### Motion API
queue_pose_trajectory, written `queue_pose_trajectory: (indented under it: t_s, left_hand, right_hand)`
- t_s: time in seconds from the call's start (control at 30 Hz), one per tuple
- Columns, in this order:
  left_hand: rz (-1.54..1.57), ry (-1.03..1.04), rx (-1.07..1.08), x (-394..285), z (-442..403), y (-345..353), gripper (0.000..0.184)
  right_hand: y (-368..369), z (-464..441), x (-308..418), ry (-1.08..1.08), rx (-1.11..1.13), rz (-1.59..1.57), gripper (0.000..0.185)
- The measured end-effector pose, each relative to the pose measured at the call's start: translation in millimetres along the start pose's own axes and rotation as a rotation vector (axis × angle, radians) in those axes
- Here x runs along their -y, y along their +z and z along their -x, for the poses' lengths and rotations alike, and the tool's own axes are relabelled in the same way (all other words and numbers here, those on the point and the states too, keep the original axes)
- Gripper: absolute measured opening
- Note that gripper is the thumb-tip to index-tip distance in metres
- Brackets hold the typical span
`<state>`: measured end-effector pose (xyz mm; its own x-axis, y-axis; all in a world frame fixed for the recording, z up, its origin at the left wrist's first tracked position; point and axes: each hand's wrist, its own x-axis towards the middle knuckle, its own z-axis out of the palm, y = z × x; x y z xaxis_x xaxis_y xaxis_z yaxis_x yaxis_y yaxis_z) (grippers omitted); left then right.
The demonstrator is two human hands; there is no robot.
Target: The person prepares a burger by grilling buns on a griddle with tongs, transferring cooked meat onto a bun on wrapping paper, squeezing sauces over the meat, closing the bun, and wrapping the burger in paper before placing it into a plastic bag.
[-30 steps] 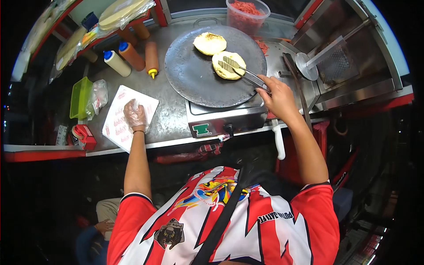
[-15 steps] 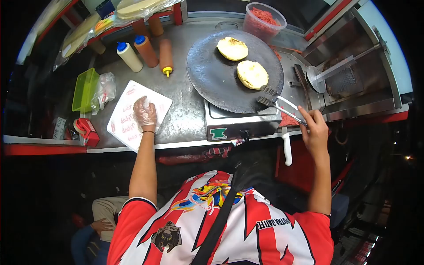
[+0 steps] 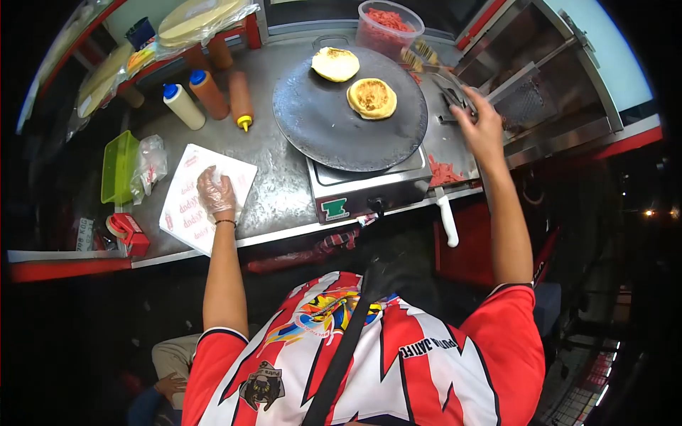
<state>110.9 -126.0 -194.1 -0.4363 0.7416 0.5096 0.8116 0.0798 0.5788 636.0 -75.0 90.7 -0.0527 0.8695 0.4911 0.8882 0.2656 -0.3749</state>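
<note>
My left hand (image 3: 216, 192), in a clear plastic glove, rests on a stack of white printed kebab paper (image 3: 186, 202) with fingers slightly bent. At the right of the griddle, my right hand (image 3: 483, 131) is bare and grips metal tongs (image 3: 420, 57). The tongs' two ends are spread and blurred, pointing away past the griddle's edge. On the round black griddle (image 3: 348, 145) lie two round buns: the nearer bun (image 3: 372, 98) shows a browned face, the farther bun (image 3: 335, 64) is mostly pale with a browned edge.
A clear tub (image 3: 389, 30) of red shredded food stands behind the griddle. Sauce bottles (image 3: 208, 94) stand at back left, near a green basket (image 3: 119, 167) and a red tape dispenser (image 3: 129, 234). A white-handled knife (image 3: 447, 220) juts over the front edge. Red shreds (image 3: 444, 170) lie beside the stove.
My right hand has moved the tongs up and away from the nearer bun. That bun now shows a browned face. My left hand stays on the paper. The whole view has shifted.
</note>
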Motion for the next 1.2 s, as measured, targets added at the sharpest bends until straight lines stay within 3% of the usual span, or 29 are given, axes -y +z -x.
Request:
queue_pose_trajectory:
  t_s: [0.07,0.13,0.3,0.4,0.43,0.53,0.57,0.8,0.83,1.0,1.2]
  left_hand:
    - [0.015,0.008,-0.013,3,0,1,0.034]
    - [0.0,0.009,-0.012,4,0,2,0.034]
    - [-0.018,0.013,-0.024,7,1,6,0.035]
    - [-0.015,0.02,-0.02,7,2,7,0.036]
    - [-0.02,0.02,-0.022,9,2,8,0.036]
    - [-0.024,0.059,-0.031,12,2,9,0.036]
    - [-0.027,0.052,-0.029,12,3,9,0.036]
    - [-0.011,0.041,-0.03,8,3,7,0.036]
    - [-0.014,0.038,-0.027,7,1,7,0.036]
    - [0.005,0.013,-0.04,6,2,6,0.036]
    - [-0.002,0.028,-0.02,3,0,4,0.036]
  right_hand:
    - [23,19,-5,-0.035,0.112,-0.063,0.047]
    - [31,38,10,-0.087,0.343,0.228,0.045]
    - [21,32,6,0.009,0.227,-0.116,0.043]
    - [28,37,-9,-0.116,0.3,0.046,0.042]
    - [19,34,-5,-0.032,0.354,0.031,0.042]
    - [21,30,-7,-0.047,0.218,-0.12,0.042]
    - [19,32,-8,-0.037,0.334,0.044,0.042]
    - [26,16,-3,-0.015,0.273,-0.123,0.041]
    - [31,18,-2,-0.133,0.354,0.087,0.042]
    - [16,4,20,-0.116,0.316,0.109,0.046]
    - [76,-12,71,-0.358,0.195,0.322,0.05]
